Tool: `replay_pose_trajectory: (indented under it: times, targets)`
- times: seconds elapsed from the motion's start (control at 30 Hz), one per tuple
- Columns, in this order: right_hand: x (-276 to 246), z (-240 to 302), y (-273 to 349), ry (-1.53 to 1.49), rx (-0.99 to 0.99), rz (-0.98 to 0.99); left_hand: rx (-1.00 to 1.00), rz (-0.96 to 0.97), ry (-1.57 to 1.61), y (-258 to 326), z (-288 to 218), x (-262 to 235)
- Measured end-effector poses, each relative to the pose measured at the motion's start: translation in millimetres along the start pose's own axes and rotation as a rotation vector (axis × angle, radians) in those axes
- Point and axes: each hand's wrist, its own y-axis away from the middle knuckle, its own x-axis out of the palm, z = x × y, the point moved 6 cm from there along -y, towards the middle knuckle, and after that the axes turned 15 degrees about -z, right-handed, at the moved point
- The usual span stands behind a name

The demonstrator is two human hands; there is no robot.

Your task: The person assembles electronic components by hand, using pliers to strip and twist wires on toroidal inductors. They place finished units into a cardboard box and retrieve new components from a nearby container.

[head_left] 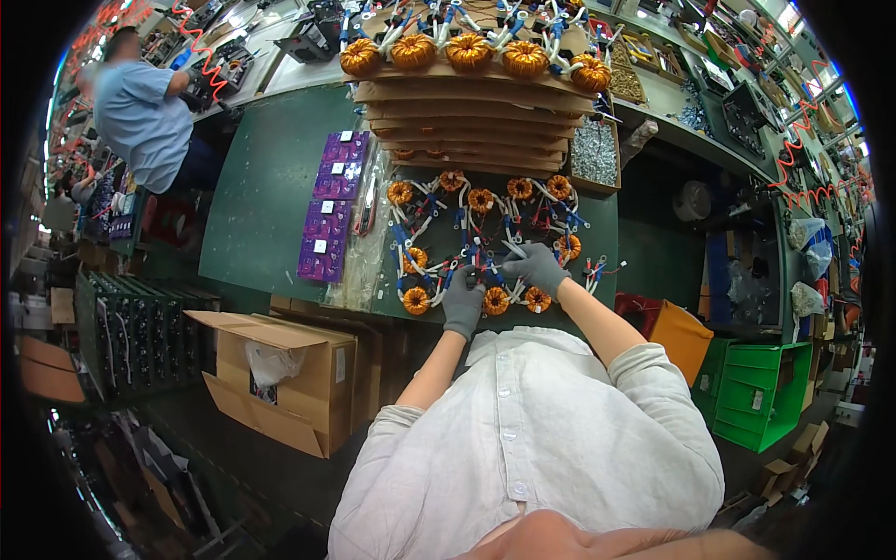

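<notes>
Several orange toroidal coils (480, 200) with white, blue and red leads lie spread on the green bench (266, 187). My left hand (463, 301), in a grey glove, pinches the wire leads (476, 276) near the bench's front edge, beside a coil (415, 301). My right hand (536, 265), also gloved, grips the same bundle of leads just to the right, with two coils (538, 299) right under it. Both hands meet over the wires.
A stack of cardboard sheets (467, 121) topped with more coils (469, 51) stands at the back. Purple packets (331, 205) lie left of the coils. An open carton (280, 373) sits lower left, green bins (761, 392) lower right. Another person (140, 107) works at far left.
</notes>
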Motion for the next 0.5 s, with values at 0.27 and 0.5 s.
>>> replay_pose_trajectory:
  times: [0.27,0.5]
  targets:
    - [3.8,10.9,1.1,0.059,0.007,-0.015,0.079,0.016,-0.08,2.9,-15.1,-3.6]
    - [4.3,24.9,-3.3,0.054,0.043,0.004,0.11,-0.009,-0.036,-0.5,-5.5,-0.1]
